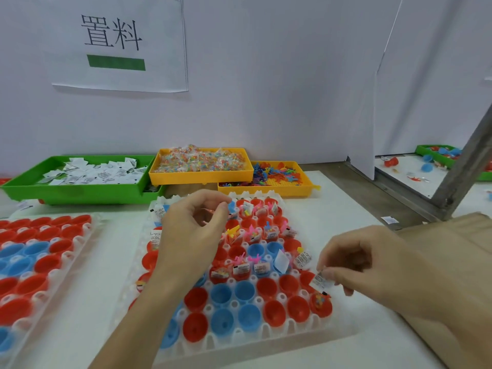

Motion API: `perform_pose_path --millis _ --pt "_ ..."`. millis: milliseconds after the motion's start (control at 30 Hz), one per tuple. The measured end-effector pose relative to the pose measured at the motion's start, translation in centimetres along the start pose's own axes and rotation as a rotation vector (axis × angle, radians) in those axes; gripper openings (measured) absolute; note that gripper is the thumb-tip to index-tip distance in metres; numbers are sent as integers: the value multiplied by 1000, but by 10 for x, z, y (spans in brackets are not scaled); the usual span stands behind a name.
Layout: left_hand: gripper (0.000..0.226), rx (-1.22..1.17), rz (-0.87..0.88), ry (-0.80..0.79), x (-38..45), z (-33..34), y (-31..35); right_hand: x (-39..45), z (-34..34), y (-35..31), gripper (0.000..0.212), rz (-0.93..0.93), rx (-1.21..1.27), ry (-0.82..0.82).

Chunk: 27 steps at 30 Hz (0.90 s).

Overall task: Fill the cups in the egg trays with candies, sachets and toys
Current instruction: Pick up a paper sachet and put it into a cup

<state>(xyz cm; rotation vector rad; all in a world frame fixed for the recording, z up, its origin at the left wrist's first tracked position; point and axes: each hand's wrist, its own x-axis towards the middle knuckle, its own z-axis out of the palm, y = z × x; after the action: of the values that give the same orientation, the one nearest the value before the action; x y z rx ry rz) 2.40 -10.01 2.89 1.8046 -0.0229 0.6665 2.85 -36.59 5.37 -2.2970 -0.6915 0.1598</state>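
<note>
A clear egg tray (266, 339) holds red and blue cups in front of me. Its far rows carry sachets, candies and toys, while the near cups (222, 294) look empty. My right hand (372, 267) pinches a white sachet (321, 280) above the tray's right edge, over a red cup (320, 304) with candy in it. Over the tray's far left part hovers my left hand (191, 235), fingers curled with thumb and forefinger close together; I cannot make out whether it holds anything.
A second egg tray (80, 243) of red and blue cups lies at the left. At the back stand a green bin of sachets (80, 193), a yellow bin of candies (199, 178) and a yellow bin of toys (266, 189). Cardboard (452, 235) is at the right.
</note>
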Motion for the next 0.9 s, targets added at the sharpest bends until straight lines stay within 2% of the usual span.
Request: perform_pose_path --millis 67,167,233,300,400,900 --pt "18 10 17 -7 -1 0 1 -9 4 2 8 18 -119 41" --pt "19 45 34 -8 -1 -1 1 -15 7 -3 27 7 -337 53" --pt "20 57 30 -2 -1 -1 1 -16 9 -9 20 3 -411 41" --pt "20 61 26 0 -1 -1 0 -15 12 -14 5 21 -395 42" --pt "20 65 34 -3 -1 -1 1 -15 16 -19 22 21 -362 27" --pt "21 74 43 -15 -1 1 0 -16 26 -8 39 -94 -376 21"
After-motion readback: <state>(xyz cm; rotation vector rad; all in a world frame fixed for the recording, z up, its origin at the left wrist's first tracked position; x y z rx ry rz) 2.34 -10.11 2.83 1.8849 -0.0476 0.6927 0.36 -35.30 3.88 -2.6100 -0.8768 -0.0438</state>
